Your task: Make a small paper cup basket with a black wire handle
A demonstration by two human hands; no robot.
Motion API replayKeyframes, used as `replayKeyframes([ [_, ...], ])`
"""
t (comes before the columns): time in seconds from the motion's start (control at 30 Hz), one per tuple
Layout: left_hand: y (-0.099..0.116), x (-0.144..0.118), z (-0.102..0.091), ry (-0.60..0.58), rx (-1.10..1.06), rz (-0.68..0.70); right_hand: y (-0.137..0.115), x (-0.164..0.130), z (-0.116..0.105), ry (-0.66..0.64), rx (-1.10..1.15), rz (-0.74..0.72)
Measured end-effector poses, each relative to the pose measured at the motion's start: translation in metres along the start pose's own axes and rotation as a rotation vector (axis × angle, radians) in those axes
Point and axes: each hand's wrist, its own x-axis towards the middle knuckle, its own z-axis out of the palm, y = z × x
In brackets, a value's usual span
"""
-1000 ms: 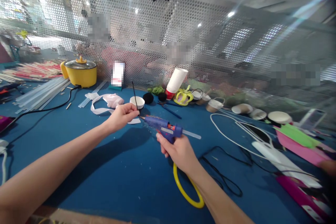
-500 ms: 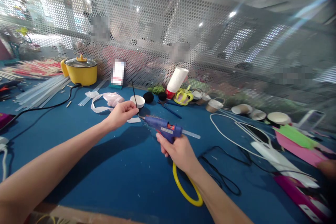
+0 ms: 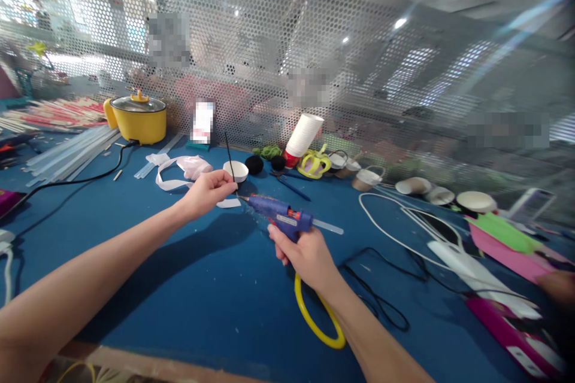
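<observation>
My right hand (image 3: 306, 254) grips a blue glue gun (image 3: 279, 213) by its handle, with a clear glue stick poking out of its back. Its nozzle points left and almost touches the lower end of a thin black stick (image 3: 229, 159) that my left hand (image 3: 207, 191) pinches upright above the blue table (image 3: 188, 287). A small white piece (image 3: 227, 204) lies on the table just under my left fingers. A yellow ring (image 3: 314, 317) lies beneath my right wrist.
A perforated metal screen (image 3: 314, 60) walls the table's far edge. A yellow pot (image 3: 136, 119), clear glue sticks (image 3: 67, 155), white ribbon (image 3: 173, 170), a white cup stack (image 3: 302, 137), black pompoms (image 3: 256, 165), black cord (image 3: 381, 293), paper cups (image 3: 440, 194) and coloured sheets (image 3: 512, 239) lie around.
Both hands stay nearly still. The glue gun nozzle has edged slightly closer to the black stick, and the view has shifted a little.
</observation>
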Motion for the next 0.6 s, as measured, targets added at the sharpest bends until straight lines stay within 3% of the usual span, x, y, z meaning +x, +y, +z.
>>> replayKeyframes([
  [0.6, 0.0012, -0.0008, -0.0001, -0.014, 0.041, -0.009, -0.0014, -0.0019, 0.0, -0.016, 0.054, -0.01],
])
